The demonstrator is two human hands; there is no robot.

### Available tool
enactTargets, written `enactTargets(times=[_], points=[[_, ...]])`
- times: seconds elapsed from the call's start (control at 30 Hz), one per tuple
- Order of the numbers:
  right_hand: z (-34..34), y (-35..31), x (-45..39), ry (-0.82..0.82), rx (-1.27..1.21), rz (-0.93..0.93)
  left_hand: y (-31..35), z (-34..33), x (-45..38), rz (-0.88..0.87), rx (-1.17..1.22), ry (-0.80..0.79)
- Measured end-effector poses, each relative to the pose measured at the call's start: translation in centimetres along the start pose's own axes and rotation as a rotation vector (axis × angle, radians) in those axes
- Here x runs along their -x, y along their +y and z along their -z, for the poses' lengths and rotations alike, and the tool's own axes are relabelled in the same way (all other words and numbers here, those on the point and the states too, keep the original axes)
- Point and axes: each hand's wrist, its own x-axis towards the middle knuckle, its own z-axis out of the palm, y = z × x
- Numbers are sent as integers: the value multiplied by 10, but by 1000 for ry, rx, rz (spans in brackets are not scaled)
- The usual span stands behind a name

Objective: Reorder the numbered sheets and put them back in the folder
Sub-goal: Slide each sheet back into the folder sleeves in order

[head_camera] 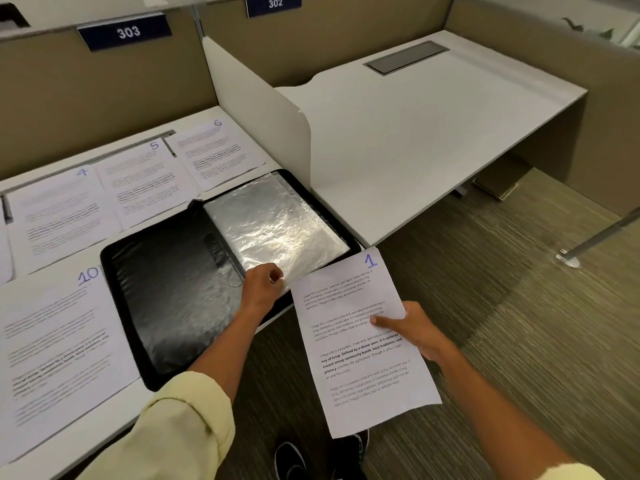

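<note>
Folder (166,299) open on desk (398,140); left hand (265,284) pinches near corner of plastic sleeves (273,223); right hand (412,329) grips sheet 1 (360,344) off desk edge; sheets 4 (59,209), 5 (145,181), 6 (214,154), 10 (55,344) beside folder.

- A white counter (433,133) stretches off to the right, its surface smooth under even overhead light.
- Set into its far end is a dark grey rectangular cable hatch (407,57).
- A white curved divider panel (256,123) stands upright between this counter and the one on the left.
- Tan fabric partition walls (104,91) run along the far side.
- Two navy number plates hang on top of them: "303" (126,32) on the left, "302" (274,3) further right.
- The floor is striped grey-brown carpet (519,323).
- A grey metal leg with a foot plate (568,260) rests on the carpet at right.
</note>
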Motion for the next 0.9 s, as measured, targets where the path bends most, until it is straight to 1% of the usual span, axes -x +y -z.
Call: enactTargets(times=[0.27, 0.43, 0.67, 0.9], points=[[8, 1, 6, -14, -41, -28, -1, 1, -1, -2, 16, -5], [4, 0, 2, 27, -60, -31, -3, 1, -2, 5, 33, -6], [-16, -9, -3, 44, -12, 13, -4, 1, 2, -31, 49, 47], [-24, -11, -8, 92, 75, 51, -2, -3, 13, -120, -47, 98]])
